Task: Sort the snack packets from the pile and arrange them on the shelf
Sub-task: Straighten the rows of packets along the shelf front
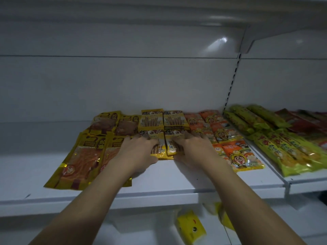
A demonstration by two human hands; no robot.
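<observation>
1. The left hand and right hand lie flat-fingered on the front stick-snack packets, pressing, gripping nothing.
2. These sit mid-way along the shelf, between both hands, long axes running front to back.

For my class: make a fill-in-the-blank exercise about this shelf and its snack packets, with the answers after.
The left hand and the right hand both rest on the stick-snack packets, which lie ____ the large yellow packets and the orange packets.
The long packets at the far right are ____ in colour.
The chick-face pack sits ____ the shelf.
Answers: between; green; below.
</observation>
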